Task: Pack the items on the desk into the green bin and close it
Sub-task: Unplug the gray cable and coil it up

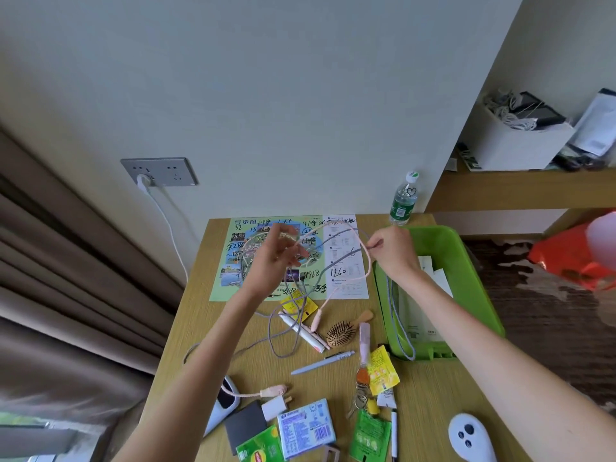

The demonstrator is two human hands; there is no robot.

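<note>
Both hands are raised over the wooden desk [433, 408], holding tangled cables. My left hand [278, 258] grips loops of a pink cable [345, 290] and a grey cable [293, 335]. My right hand [391, 250] pinches the pink cable next to the green bin [466, 261]. Part of the grey cable hangs into the bin, which holds white papers. The pink cable's plug [316, 320] dangles above the desk. Loose on the desk lie a wooden hairbrush [341, 332], a grey pen [321, 361], keys [361, 391], yellow and green packets and a tissue pack [306, 428].
A map sheet [346, 278] lies at the back of the desk and a water bottle [404, 200] stands by the wall. A white remote [468, 435] sits front right. A curtain hangs left; a shelf with a white box is at right.
</note>
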